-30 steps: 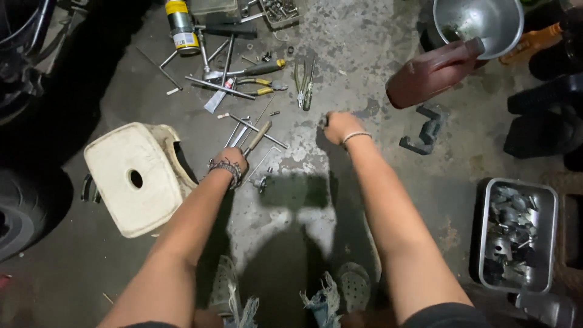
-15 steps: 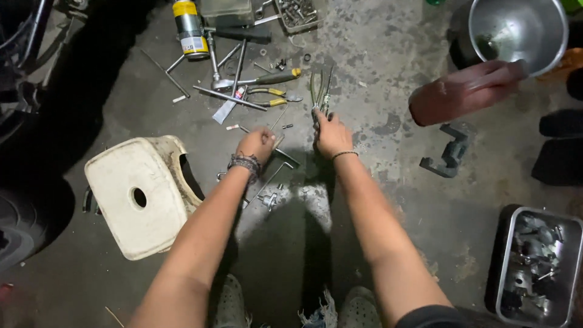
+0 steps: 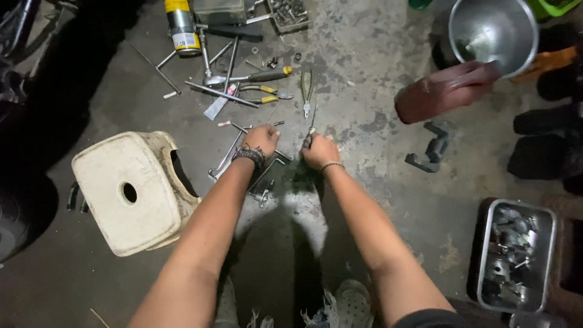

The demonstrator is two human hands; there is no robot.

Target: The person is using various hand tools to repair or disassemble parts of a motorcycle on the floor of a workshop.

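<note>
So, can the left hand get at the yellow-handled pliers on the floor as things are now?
Probably yes. The left hand lies just short of the yellow-handled pliers, with only small loose tools between and nothing covering them.

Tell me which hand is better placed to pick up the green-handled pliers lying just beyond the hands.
Right, probably. The right hand lies almost directly below the green-handled pliers, already closed on a slim tool pointing towards them. The left hand rests further left, over the metal wrenches on the floor.
</note>
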